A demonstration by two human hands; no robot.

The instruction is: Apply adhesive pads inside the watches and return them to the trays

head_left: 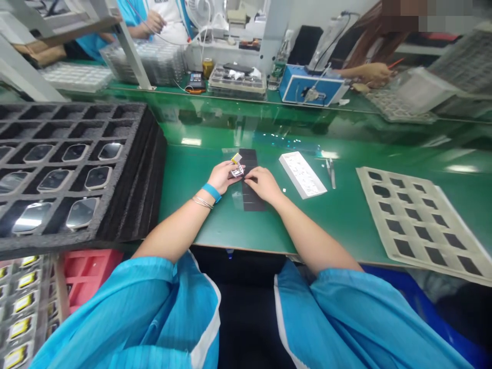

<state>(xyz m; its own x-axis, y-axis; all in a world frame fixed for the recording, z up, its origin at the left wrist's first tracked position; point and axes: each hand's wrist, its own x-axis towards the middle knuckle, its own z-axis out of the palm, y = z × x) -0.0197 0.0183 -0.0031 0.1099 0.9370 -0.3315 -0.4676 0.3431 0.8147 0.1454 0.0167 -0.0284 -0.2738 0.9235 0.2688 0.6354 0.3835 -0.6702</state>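
The green worktop (pixel 315 225) stands in a production room, with a second row of stations across it. There, a co-worker's hand (pixel 369 72) is near a blue box (pixel 311 86). Writing on the box and on other labels in view is too small to read.

**Left hand** (pixel 221 177): grip pressed together, pinching a small part (pixel 237 170) with a yellow tab, directly over a dark strip (pixel 253 197) near the worktop's middle. A blue wristband (pixel 211 192) and thin bangles (pixel 202 202) sit on the wrist.

**Right hand** (pixel 261 185): fingers together, lying on the strip just beside the part. Whether this grip holds anything cannot be told.

**Right of the strip:** a white printed card (pixel 303 174), tweezers (pixel 331 173), and a beige sheet (pixel 415 220) with rows of dark cells.

**Left of the strip:** a black foam tray (pixel 77 169) holds glossy rounded units (pixel 98 178) in separate cells.

**Below the worktop edge, left:** a pink tray (pixel 90 274) sits beside yellow-labelled parts (pixel 23 312). Both forearms emerge from blue sleeves (pixel 126 312).
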